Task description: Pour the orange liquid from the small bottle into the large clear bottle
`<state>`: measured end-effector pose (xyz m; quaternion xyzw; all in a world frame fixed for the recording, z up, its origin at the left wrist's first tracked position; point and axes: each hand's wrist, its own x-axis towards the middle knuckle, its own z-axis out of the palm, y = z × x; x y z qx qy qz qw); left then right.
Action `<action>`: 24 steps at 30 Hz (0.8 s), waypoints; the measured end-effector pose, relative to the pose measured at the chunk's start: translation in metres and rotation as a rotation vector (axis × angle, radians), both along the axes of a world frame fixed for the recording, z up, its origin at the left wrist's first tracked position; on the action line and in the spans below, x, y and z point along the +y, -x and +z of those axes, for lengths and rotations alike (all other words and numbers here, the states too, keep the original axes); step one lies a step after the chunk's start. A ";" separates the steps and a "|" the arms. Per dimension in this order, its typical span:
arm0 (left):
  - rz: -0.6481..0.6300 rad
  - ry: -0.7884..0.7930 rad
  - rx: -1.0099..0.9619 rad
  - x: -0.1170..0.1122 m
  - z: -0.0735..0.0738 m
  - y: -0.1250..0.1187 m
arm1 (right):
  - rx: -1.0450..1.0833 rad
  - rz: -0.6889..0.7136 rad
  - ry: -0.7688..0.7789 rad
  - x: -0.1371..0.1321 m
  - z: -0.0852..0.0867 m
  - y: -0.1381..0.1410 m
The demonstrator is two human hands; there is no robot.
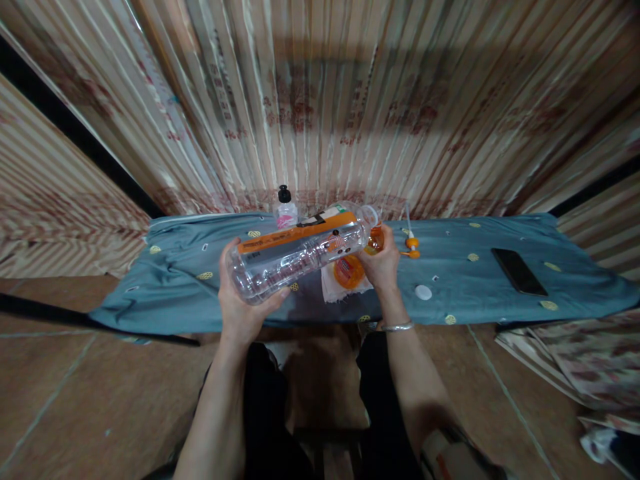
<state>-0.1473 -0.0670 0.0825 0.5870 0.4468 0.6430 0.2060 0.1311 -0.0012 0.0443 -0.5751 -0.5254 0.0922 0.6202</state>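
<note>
A large clear plastic bottle point(300, 257) with an orange label lies tilted in the air, its mouth to the right and slightly raised. My left hand point(245, 310) wraps around its base end. Close to that mouth, my right hand point(384, 263) is closed around the upper part of an orange bottle point(349, 272). This orange bottle stands on a white cloth point(330, 288), partly hidden by the clear bottle and my hand. Whether the two bottle mouths touch, I cannot tell. An orange pump top point(412, 245) with a clear tube lies just right of my right hand.
Behind the clear bottle stands a small bottle with a black cap point(285, 195). A round white cap point(423, 292) and a black phone point(520, 272) lie on the blue patterned sheet point(480, 293). Striped curtains point(320, 120) hang along the back, with dark poles at both sides.
</note>
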 end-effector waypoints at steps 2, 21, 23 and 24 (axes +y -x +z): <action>0.004 0.004 0.006 0.000 0.001 0.000 | 0.002 0.007 -0.001 0.000 0.000 0.000; 0.028 -0.008 -0.006 -0.001 0.003 -0.001 | -0.013 -0.028 0.016 -0.002 0.004 0.001; 0.027 0.002 -0.004 -0.001 0.003 -0.001 | -0.017 -0.032 0.018 -0.001 0.004 0.001; 0.023 0.010 -0.005 -0.001 0.003 -0.001 | -0.019 -0.038 0.019 -0.001 0.004 0.001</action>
